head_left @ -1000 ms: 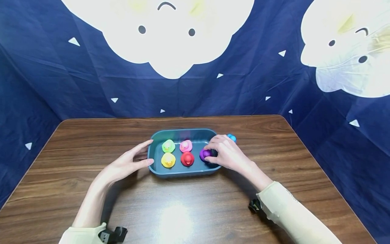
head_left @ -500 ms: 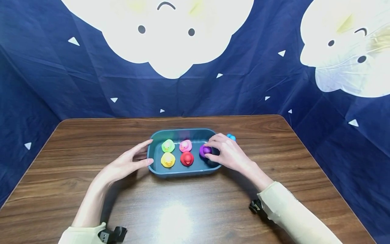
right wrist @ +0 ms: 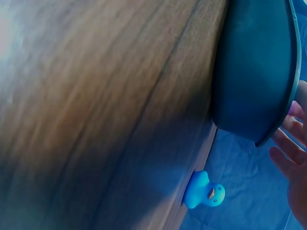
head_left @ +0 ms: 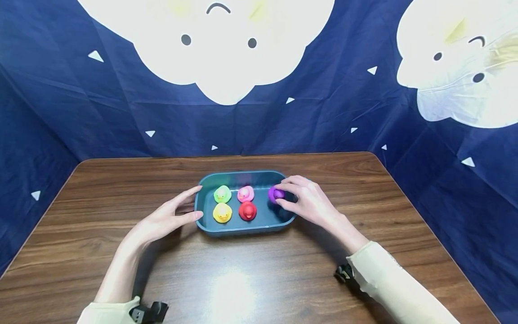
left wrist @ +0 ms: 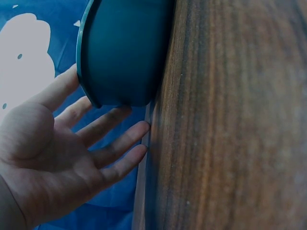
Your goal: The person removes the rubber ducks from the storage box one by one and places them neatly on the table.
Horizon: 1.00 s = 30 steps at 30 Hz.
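Note:
A teal rectangular tray [head_left: 243, 228] stands mid-table. Inside it sit a green duck [head_left: 222, 194], a pink duck [head_left: 245, 194], a yellow duck [head_left: 222, 213] and a red rubber duck [head_left: 247, 210]. At the tray's right end, my right hand [head_left: 307, 199] pinches a purple rubber duck [head_left: 276, 195] between thumb and fingers; only a sliver of it shows in the right wrist view. My left hand [head_left: 171, 213] touches the tray's left end with spread, nearly straight fingers, as the left wrist view also shows.
A blue rubber duck [right wrist: 204, 190] stands on the wooden table [head_left: 162, 265] outside the tray's right end, almost wholly hidden behind the right hand in the head view. A dark blue curtain [head_left: 121, 112] with white clouds surrounds the table's back and sides.
My right hand has moved slightly back and to the right with the purple duck. It now covers the blue duck in the head view. The left hand stays at the tray.

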{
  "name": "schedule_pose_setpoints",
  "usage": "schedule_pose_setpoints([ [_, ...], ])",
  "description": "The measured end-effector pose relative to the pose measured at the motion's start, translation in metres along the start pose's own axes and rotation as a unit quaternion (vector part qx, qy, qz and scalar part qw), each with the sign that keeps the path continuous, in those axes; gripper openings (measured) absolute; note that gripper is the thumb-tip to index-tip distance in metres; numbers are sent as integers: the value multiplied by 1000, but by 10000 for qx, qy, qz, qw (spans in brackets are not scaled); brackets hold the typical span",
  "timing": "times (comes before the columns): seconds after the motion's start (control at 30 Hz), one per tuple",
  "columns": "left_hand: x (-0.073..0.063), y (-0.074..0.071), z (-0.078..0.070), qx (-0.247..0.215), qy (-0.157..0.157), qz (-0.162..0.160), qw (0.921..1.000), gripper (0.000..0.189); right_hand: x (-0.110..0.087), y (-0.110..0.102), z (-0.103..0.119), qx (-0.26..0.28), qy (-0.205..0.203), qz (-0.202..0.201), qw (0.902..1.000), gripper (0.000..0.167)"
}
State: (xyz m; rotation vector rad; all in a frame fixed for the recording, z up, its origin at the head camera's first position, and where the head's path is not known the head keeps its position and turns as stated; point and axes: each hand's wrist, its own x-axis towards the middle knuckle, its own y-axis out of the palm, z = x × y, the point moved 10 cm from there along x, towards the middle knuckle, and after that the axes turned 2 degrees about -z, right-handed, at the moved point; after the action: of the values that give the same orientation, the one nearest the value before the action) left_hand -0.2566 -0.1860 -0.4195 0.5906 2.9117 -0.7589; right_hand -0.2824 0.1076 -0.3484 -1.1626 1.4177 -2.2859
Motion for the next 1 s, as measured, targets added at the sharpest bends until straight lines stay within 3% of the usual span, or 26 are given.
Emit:
schedule_pose_setpoints([
  [0.3, 2, 0, 0, -90, 114, 13, 9999, 78, -2, -21, 0, 333, -279, -534, 9976, 30],
  [1.0, 1, 1, -1, -80, 147, 14, 9999, 79, -9, -53, -18, 81, -228, -838, 9962, 33],
])
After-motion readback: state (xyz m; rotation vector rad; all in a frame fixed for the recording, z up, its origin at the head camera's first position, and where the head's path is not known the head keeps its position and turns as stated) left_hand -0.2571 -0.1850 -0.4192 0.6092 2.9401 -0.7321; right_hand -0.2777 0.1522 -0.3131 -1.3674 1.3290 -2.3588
